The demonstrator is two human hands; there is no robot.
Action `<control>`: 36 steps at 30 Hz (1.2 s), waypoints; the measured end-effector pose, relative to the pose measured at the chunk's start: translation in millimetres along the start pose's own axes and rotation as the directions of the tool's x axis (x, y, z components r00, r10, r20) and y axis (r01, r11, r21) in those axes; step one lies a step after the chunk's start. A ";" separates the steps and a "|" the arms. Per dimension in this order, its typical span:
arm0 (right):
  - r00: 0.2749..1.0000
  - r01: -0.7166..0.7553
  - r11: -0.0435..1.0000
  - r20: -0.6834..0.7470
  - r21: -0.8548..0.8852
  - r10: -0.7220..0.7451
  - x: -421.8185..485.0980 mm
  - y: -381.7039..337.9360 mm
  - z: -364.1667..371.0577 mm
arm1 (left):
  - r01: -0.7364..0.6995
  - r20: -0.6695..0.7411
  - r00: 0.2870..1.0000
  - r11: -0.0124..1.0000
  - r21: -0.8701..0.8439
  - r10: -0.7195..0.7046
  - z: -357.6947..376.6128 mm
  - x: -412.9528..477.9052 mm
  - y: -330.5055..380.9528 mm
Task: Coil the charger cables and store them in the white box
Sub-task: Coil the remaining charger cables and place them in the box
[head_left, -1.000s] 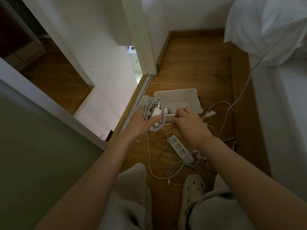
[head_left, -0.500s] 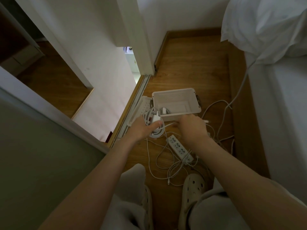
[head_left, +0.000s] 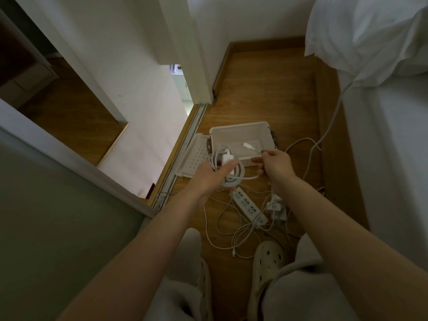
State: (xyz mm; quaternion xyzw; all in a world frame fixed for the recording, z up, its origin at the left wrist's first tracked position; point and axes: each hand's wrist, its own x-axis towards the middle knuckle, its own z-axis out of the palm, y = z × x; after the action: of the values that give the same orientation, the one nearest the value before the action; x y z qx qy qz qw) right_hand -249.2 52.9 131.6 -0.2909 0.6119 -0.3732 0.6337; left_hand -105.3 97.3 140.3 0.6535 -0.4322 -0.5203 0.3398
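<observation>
Your left hand grips the coil so nothing unwinds (thumb on top); your right hand beside it pinches the tail.

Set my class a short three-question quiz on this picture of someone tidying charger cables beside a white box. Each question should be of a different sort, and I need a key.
1. True or false: the perforated white lid lies off the open white plastic box, at its left.
2. Which hand grips the coiled white charger cable with its plug adapter? A. left B. right C. neither
3. Fill in: the white multi-socket power strip lies on the wooden ____.
Key: 1 true. 2 A, the left hand; the right hand pinches the cable's loose end. 3 floor.
</observation>
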 end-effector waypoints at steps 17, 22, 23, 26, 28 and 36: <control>0.970 0.042 0.988 0.244 -0.147 -0.005 -13.1 -1.8 11.6 | 0.040 0.042 0.999 0.816 -0.577 -0.019 -8.3 4.8 4.8; 0.949 0.074 0.981 0.314 -0.180 -0.014 -16.4 -1.2 10.7 | 0.068 0.020 0.997 0.821 -0.566 -0.068 -8.3 5.7 6.4; 0.938 0.086 0.979 0.347 -0.185 -0.017 -16.9 0.0 11.1 | 0.067 0.017 0.997 0.828 -0.557 -0.069 -8.7 5.0 6.6; 0.901 0.088 0.985 0.435 -0.150 -0.014 -15.7 3.6 13.7 | 0.032 -0.014 0.999 0.874 -0.485 -0.044 -8.7 2.0 5.5; 0.880 0.045 0.993 0.474 -0.110 0.013 -14.1 5.5 13.3 | 0.016 -0.036 0.999 0.904 -0.427 -0.035 -8.3 2.2 3.8; 0.884 -0.092 0.995 0.463 0.044 0.062 -15.1 7.6 16.5 | -0.008 -0.122 0.992 0.967 -0.254 -0.024 -1.6 3.3 -0.7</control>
State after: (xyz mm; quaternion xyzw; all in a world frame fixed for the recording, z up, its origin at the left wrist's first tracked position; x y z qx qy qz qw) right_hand -231.5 68.1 135.2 -0.3260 0.4428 -0.2877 0.7841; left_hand -103.4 94.5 138.7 0.6374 -0.3372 -0.5311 0.4449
